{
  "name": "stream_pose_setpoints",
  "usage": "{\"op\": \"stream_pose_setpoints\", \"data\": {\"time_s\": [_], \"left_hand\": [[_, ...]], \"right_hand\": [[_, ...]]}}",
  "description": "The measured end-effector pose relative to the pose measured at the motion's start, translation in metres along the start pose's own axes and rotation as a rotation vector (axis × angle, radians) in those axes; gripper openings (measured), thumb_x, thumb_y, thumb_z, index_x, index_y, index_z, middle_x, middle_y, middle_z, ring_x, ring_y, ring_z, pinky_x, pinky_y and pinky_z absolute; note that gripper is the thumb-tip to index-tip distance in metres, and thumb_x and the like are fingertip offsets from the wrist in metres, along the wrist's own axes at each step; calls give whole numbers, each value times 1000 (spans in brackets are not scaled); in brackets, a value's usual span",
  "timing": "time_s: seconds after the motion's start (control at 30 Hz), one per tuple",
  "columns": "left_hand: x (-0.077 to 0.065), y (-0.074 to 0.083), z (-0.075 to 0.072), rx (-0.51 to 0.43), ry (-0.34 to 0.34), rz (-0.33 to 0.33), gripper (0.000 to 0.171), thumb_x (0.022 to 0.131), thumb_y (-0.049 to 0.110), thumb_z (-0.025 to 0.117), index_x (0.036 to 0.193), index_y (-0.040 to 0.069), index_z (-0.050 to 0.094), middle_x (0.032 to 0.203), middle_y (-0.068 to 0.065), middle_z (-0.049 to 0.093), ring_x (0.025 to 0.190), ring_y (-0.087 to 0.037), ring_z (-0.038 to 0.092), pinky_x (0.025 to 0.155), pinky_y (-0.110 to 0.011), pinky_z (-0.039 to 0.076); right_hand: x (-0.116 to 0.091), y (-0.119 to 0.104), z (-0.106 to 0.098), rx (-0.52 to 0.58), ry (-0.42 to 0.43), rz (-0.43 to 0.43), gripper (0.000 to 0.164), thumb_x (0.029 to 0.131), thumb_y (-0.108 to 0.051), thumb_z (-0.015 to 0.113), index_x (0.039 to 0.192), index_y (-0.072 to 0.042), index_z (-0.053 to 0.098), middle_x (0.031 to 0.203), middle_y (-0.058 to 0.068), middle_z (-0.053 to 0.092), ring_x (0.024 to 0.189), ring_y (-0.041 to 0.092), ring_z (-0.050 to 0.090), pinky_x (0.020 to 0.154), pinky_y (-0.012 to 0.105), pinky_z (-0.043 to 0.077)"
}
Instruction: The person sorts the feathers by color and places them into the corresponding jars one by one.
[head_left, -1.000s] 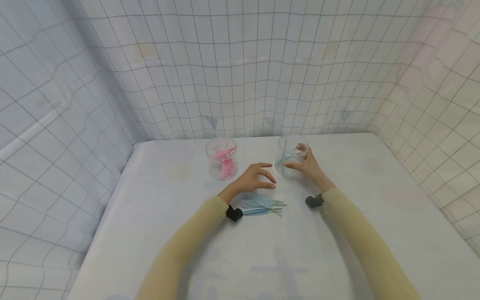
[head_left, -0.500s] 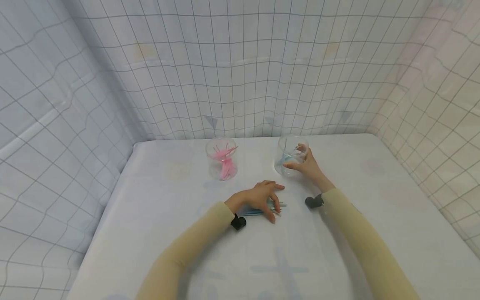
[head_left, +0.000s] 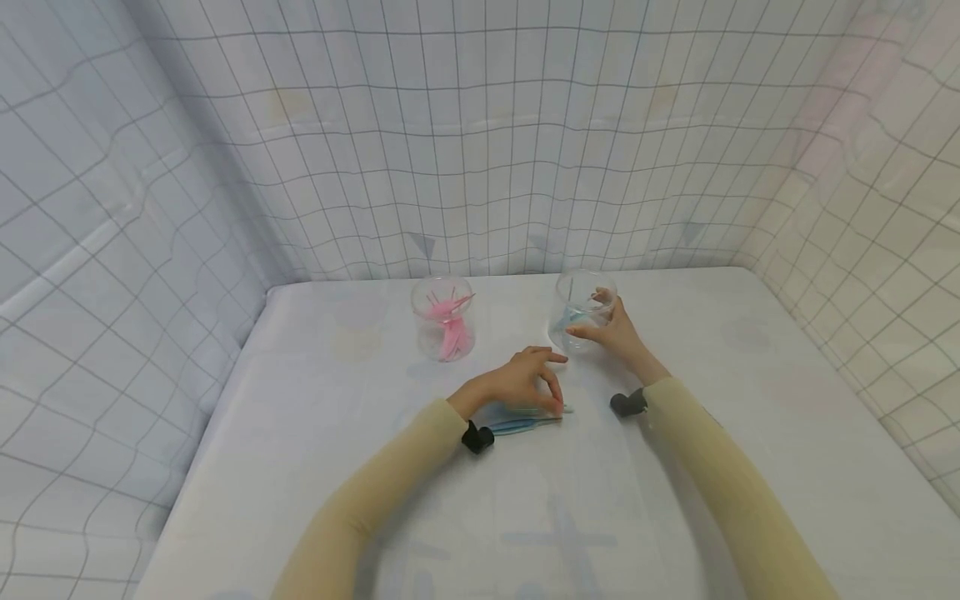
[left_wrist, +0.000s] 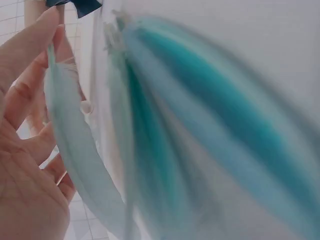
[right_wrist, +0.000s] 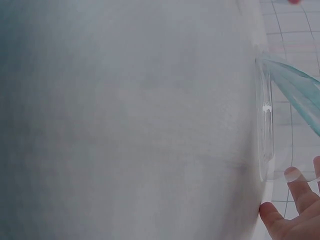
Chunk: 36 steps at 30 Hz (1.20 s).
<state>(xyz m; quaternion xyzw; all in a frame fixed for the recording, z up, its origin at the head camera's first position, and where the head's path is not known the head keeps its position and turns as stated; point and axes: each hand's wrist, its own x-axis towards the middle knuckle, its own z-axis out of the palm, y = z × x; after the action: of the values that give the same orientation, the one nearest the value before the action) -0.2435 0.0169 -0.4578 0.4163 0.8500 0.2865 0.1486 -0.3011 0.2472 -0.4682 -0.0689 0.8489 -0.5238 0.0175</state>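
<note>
My left hand [head_left: 525, 382] pinches the quill of a pale blue-green feather [left_wrist: 75, 135] between thumb and forefinger, its vane hanging down along the palm in the left wrist view. Beside it, several blue and teal feathers [head_left: 517, 425] lie on the table, partly covered by that hand in the head view. At the back right, my right hand [head_left: 617, 332] holds a clear cup [head_left: 564, 321] from its right side, thumb in front and fingers behind. Inside this cup stand blue feathers [right_wrist: 295, 87]; part of the cup's wall and the right hand show in the right wrist view.
A second clear cup [head_left: 424, 337] with pink feathers [head_left: 453, 337] stands at the back left. White cloth covers the table [head_left: 480, 517]. Grid-patterned curtains [head_left: 480, 167] enclose its back and sides. Black wrist cameras [head_left: 477, 438] sit under both forearms.
My left hand has come down onto the loose blue feathers, closed its thumb and forefinger on one quill and lifted slightly. The right hand and both cups have stayed in place.
</note>
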Motion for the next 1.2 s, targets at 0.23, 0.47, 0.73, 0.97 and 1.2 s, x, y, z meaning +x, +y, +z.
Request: {"op": "stream_pose_setpoints", "data": {"time_s": [0.23, 0.47, 0.73, 0.97, 1.2], "left_hand": [[11, 2, -24, -132, 237, 57, 15, 83, 34, 68, 87, 20, 72, 141, -6, 43, 136, -24, 22, 110, -49, 15], [29, 6, -47, -274, 470, 45, 16, 88, 31, 63, 91, 16, 68, 137, -3, 45, 132, -16, 29, 101, -52, 31], [59, 16, -74, -463, 658, 12, 24, 90, 34, 60, 101, 14, 67, 138, 6, 44, 131, -7, 32, 107, -47, 26], [88, 21, -89, -950, 813, -81, 40, 90, 38, 58, 119, 11, 60, 135, 6, 49, 130, -9, 36, 111, -39, 22], [100, 18, -82, -1274, 914, -134, 47, 87, 40, 60, 125, 13, 54, 135, 5, 48, 133, -14, 32, 111, -37, 20]], "right_hand": [[-1, 1, 0, 30, -7, -19, 94, 71, -40, 78, 140, -15, 19, 147, 7, 23, 132, 34, 25, 102, 55, 27], [0, 3, 1, 22, -5, 4, 96, 70, -43, 78, 140, -16, 18, 147, 6, 23, 131, 34, 25, 101, 55, 28], [0, 0, 2, 37, 9, 11, 94, 67, -44, 80, 136, -17, 22, 144, 6, 26, 131, 33, 26, 104, 55, 25], [1, 1, 2, 49, 23, 9, 96, 65, -44, 81, 136, -18, 23, 142, 6, 28, 127, 30, 30, 103, 51, 28], [2, 4, 3, 52, 22, -4, 94, 66, -42, 82, 135, -17, 23, 141, 8, 29, 126, 29, 32, 103, 50, 28]]}}
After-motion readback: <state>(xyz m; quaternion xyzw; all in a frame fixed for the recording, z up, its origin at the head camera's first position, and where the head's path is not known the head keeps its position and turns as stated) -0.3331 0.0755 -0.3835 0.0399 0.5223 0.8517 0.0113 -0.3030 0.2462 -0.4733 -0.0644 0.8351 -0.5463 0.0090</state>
